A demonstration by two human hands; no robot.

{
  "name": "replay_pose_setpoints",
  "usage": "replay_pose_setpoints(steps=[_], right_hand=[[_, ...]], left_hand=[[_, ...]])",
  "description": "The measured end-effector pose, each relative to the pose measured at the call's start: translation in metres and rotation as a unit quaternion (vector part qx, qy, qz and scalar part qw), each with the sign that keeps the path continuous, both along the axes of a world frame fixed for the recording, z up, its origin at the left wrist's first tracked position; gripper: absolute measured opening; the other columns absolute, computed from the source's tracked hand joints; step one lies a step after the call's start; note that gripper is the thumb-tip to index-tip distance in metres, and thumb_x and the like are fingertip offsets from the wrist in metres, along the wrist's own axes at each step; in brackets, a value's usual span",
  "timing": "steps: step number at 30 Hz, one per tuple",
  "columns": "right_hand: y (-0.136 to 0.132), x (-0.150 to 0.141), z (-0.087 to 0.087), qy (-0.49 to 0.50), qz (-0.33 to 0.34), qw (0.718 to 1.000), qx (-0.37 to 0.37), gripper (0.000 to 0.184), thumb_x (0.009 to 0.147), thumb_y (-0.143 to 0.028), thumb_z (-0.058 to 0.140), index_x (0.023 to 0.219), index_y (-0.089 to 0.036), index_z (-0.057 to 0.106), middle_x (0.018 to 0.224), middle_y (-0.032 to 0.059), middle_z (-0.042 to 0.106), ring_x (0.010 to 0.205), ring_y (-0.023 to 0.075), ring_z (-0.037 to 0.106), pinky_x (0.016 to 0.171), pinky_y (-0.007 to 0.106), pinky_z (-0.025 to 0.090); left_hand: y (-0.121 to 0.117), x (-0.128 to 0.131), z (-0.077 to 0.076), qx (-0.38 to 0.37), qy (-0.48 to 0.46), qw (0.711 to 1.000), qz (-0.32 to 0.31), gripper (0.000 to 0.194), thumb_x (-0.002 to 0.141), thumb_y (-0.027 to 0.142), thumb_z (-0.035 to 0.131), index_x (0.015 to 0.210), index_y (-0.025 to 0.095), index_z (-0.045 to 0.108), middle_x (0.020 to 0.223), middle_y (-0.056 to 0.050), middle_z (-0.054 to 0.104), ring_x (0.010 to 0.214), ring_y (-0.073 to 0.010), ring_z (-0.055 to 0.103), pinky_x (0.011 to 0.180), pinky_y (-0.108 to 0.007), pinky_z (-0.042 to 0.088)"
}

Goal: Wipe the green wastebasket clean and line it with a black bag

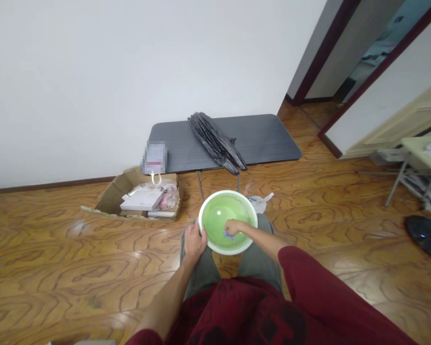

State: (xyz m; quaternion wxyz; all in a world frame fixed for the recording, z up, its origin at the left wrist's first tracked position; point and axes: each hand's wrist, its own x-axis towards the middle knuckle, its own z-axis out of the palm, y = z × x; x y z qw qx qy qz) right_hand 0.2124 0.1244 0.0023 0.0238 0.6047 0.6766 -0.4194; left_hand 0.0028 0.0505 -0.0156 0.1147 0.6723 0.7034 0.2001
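Observation:
A round basin (215,214), green inside with a white rim and a band of perforations, rests across my knees. My left hand (195,242) grips its left rim, thumb over the edge and the other fingers partly hidden. Inside the basin, my right hand (233,226) is closed around a small light-blue cloth (229,235), which is pressed near the inner wall at the lower right. Most of the cloth is hidden under the fingers.
A dark folding table (262,139) stands against the wall, with a bundled black plastic bag (215,141) on it. At left, an open cardboard box (109,196) holds white boxes. A white plastic bag (259,204) lies behind the basin. A black shoe-like object (425,235) sits at far right.

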Motion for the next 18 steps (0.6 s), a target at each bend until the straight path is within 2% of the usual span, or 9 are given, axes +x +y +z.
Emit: replay_pose_setpoints(steps=[1, 4, 6, 10, 14, 18], right_hand=[[-0.007, -0.002, 0.005, 0.017, 0.04, 0.999, -0.007, 0.008, 0.071, -0.005, 0.069, 0.07, -0.007, 0.076, 0.068, 0.0029, 0.073, 0.068, 0.0109, 0.061, 0.062, 0.016, 0.041], [-0.035, -0.007, 0.015, 0.06, 0.176, 0.983, 0.007, 0.027, 0.082, -0.007, 0.061, 0.099, -0.012, 0.082, 0.099, 0.0059, 0.08, 0.083, 0.0138, 0.068, 0.075, 0.018, 0.044], [-0.055, -0.007, 0.017, 0.057, 0.221, 0.973, 0.04, 0.033, 0.085, -0.007, 0.056, 0.105, -0.014, 0.082, 0.109, 0.0085, 0.08, 0.093, 0.017, 0.07, 0.081, 0.021, 0.045], [-0.082, 0.014, 0.022, 0.004, 0.223, 0.972, 0.078, 0.037, 0.083, -0.004, 0.05, 0.099, -0.014, 0.082, 0.106, 0.0119, 0.08, 0.098, 0.0196, 0.072, 0.084, 0.023, 0.046], [-0.091, 0.041, 0.03, -0.043, 0.195, 0.977, 0.078, 0.037, 0.083, -0.002, 0.049, 0.095, -0.014, 0.082, 0.105, 0.0139, 0.079, 0.1, 0.0206, 0.072, 0.084, 0.023, 0.046], [-0.098, 0.032, 0.035, -0.055, 0.152, 0.984, 0.076, 0.035, 0.081, -0.002, 0.051, 0.095, -0.013, 0.081, 0.105, 0.0152, 0.079, 0.096, 0.0208, 0.071, 0.081, 0.025, 0.046]], left_hand=[[-0.002, 0.0, 0.0, 0.005, 0.001, 1.0, -0.002, 0.05, 0.099, 0.031, 0.045, 0.145, 0.015, 0.056, 0.094, -0.01, 0.066, 0.098, -0.0274, 0.062, 0.092, -0.039, 0.048], [-0.009, 0.0, -0.001, 0.014, 0.001, 1.0, -0.005, 0.051, 0.1, 0.032, 0.044, 0.147, 0.014, 0.054, 0.094, -0.011, 0.067, 0.098, -0.0276, 0.062, 0.092, -0.039, 0.048], [-0.012, 0.001, -0.001, 0.014, -0.004, 1.0, -0.003, 0.052, 0.1, 0.032, 0.044, 0.147, 0.013, 0.054, 0.095, -0.012, 0.068, 0.098, -0.0278, 0.063, 0.092, -0.039, 0.048], [-0.016, 0.002, 0.0, 0.002, -0.018, 1.0, 0.01, 0.053, 0.099, 0.033, 0.045, 0.147, 0.012, 0.054, 0.097, -0.012, 0.069, 0.1, -0.0286, 0.063, 0.093, -0.04, 0.049], [-0.017, 0.005, 0.001, 0.007, -0.03, 0.999, 0.02, 0.053, 0.099, 0.034, 0.044, 0.147, 0.014, 0.054, 0.098, -0.012, 0.069, 0.101, -0.0282, 0.063, 0.093, -0.04, 0.049], [-0.019, 0.008, 0.0, 0.012, -0.039, 0.999, 0.017, 0.054, 0.099, 0.034, 0.044, 0.148, 0.014, 0.053, 0.095, -0.011, 0.068, 0.099, -0.0285, 0.063, 0.093, -0.04, 0.049]])
